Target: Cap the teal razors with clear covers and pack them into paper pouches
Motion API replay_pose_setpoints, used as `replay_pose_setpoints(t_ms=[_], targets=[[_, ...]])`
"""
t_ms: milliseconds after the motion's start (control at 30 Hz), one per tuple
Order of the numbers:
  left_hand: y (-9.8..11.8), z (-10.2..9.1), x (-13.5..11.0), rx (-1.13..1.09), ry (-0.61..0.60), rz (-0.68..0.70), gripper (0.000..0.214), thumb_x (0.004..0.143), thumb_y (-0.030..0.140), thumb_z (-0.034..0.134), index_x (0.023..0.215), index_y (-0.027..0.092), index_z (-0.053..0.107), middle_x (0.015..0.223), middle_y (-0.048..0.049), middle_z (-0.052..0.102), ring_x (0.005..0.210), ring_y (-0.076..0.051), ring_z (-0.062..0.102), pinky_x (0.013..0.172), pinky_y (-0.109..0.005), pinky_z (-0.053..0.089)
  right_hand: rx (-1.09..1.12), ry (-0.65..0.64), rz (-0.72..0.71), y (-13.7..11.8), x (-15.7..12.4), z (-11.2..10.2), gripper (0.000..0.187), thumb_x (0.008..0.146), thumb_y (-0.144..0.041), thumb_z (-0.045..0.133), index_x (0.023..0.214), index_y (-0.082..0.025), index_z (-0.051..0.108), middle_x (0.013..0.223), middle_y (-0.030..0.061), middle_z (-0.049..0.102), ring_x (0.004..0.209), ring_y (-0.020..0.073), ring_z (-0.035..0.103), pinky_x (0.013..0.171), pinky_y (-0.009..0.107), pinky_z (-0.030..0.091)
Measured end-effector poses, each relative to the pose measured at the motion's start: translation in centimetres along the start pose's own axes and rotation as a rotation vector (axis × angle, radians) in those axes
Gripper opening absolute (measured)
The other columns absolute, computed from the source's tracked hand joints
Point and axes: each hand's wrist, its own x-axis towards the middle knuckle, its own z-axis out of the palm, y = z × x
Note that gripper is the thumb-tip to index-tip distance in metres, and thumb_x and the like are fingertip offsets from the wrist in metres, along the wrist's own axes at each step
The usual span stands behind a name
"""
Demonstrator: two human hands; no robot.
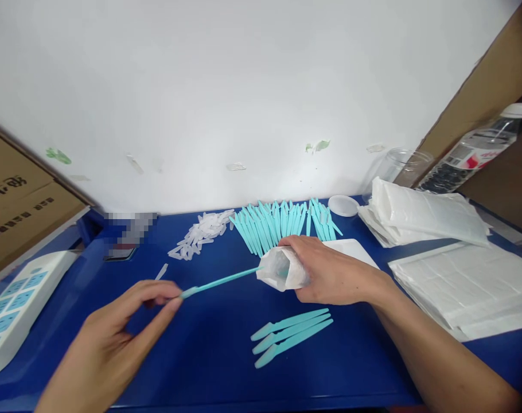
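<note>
My left hand (115, 338) pinches one end of a thin teal plastic stick (220, 281) between thumb and fingers. The stick's far tip points into the open mouth of a small white bag (280, 268). My right hand (330, 272) is wrapped around that bag and holds it just above the blue table (201, 355). Three more teal sticks (291, 335) lie side by side on the table below my right hand.
A fan of several teal sticks (282, 221) and a heap of small clear caps (201, 232) lie near the wall. White bags are stacked at right (424, 215) (463, 281). A water bottle (476, 150), a glass jar (394, 166), a lid (342, 205), cardboard boxes (15, 201) and a white-and-blue device (11, 310) surround the table.
</note>
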Motion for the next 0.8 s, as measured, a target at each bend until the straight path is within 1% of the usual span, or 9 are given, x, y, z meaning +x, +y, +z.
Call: replay_pose_setpoints(t_ms=[67, 167, 233, 267, 333, 400, 467, 700, 800], targets=[[2.8, 1.9, 1.4, 0.023, -0.116, 0.203, 0.014, 0.092, 0.039, 0.067, 0.099, 0.028, 0.072, 0.1, 0.0021, 0.073, 0.089, -0.018, 0.069, 0.081, -0.028, 0.058, 0.026, -0.01, -0.001, -0.5, -0.1, -0.1, 0.073, 0.066, -0.022, 0.069, 0.135, -0.018, 0.05, 0.127, 0.0136, 0.06, 0.117, 0.032, 0.054, 0.094, 0.044, 0.046], [6.4, 5.8, 2.3, -0.049, -0.097, 0.426, 0.013, 0.096, 0.026, 0.064, 0.103, 0.028, 0.075, 0.109, -0.0043, 0.073, 0.099, -0.022, 0.067, 0.087, -0.036, 0.055, 0.057, -0.005, -0.001, -1.1, -0.3, -0.3, 0.076, 0.066, -0.022, 0.069, 0.139, -0.019, 0.046, 0.126, 0.0127, 0.06, 0.115, 0.0303, 0.055, 0.092, 0.041, 0.047], [7.0, 7.4, 1.6, -0.12, -0.04, 0.364, 0.019, 0.096, 0.025, 0.066, 0.113, 0.03, 0.074, 0.118, -0.0062, 0.068, 0.104, -0.023, 0.064, 0.088, -0.037, 0.054, 0.07, 0.011, 0.004, -1.2, -0.4, -0.4, 0.076, 0.067, -0.021, 0.069, 0.139, -0.02, 0.046, 0.125, 0.0119, 0.06, 0.114, 0.0294, 0.056, 0.09, 0.04, 0.048], [6.7, 7.8, 0.8, -0.138, -0.052, 0.308, 0.021, 0.095, 0.026, 0.066, 0.115, 0.031, 0.074, 0.118, -0.0062, 0.067, 0.103, -0.022, 0.064, 0.086, -0.037, 0.054, 0.074, 0.016, 0.004, -1.1, -0.5, -0.5, 0.076, 0.067, -0.022, 0.069, 0.139, -0.02, 0.045, 0.125, 0.0118, 0.06, 0.115, 0.0294, 0.056, 0.091, 0.04, 0.048], [5.4, 7.9, -0.9, -0.109, -0.181, 0.2, 0.021, 0.096, 0.029, 0.067, 0.115, 0.033, 0.074, 0.113, -0.005, 0.067, 0.102, -0.022, 0.063, 0.085, -0.037, 0.054, 0.073, 0.024, -0.006, -0.9, -0.7, -0.6, 0.076, 0.067, -0.022, 0.069, 0.14, -0.021, 0.046, 0.128, 0.0118, 0.059, 0.118, 0.03, 0.055, 0.093, 0.04, 0.047], [3.8, 7.8, -2.3, -0.022, -0.375, 0.158, 0.019, 0.096, 0.033, 0.066, 0.112, 0.035, 0.075, 0.112, -0.0036, 0.067, 0.103, -0.024, 0.063, 0.088, -0.041, 0.053, 0.067, 0.026, -0.015, -0.7, -0.7, -0.5, 0.076, 0.068, -0.022, 0.069, 0.14, -0.021, 0.045, 0.132, 0.0121, 0.058, 0.122, 0.0309, 0.052, 0.096, 0.041, 0.046], [2.8, 7.9, -3.0, 0.053, -0.477, 0.149, 0.019, 0.097, 0.036, 0.064, 0.112, 0.036, 0.075, 0.115, -0.0035, 0.067, 0.106, -0.025, 0.061, 0.09, -0.044, 0.052, 0.06, 0.025, -0.02, -0.5, -0.6, -0.3, 0.077, 0.068, -0.021, 0.069, 0.141, -0.021, 0.045, 0.135, 0.0123, 0.057, 0.125, 0.0315, 0.051, 0.097, 0.042, 0.046], [2.7, 9.3, -2.7, 0.109, -0.385, 0.142, 0.022, 0.102, 0.031, 0.055, 0.114, 0.028, 0.073, 0.116, -0.0081, 0.068, 0.107, -0.028, 0.063, 0.085, -0.043, 0.054, 0.007, 0.024, -0.022, -0.2, -0.2, 0.1, 0.075, 0.069, -0.022, 0.067, 0.141, -0.018, 0.046, 0.133, 0.0148, 0.058, 0.125, 0.0344, 0.05, 0.097, 0.045, 0.045], [1.7, 7.9, -2.8, -0.004, -0.382, 0.104, 0.019, 0.101, 0.033, 0.055, 0.105, 0.027, 0.073, 0.11, -0.0061, 0.072, 0.101, -0.024, 0.068, 0.084, -0.037, 0.057, -0.008, 0.027, -0.02, 0.0, -0.1, 0.0, 0.073, 0.067, -0.021, 0.067, 0.138, -0.018, 0.048, 0.129, 0.0146, 0.06, 0.122, 0.0346, 0.052, 0.094, 0.045, 0.045]])
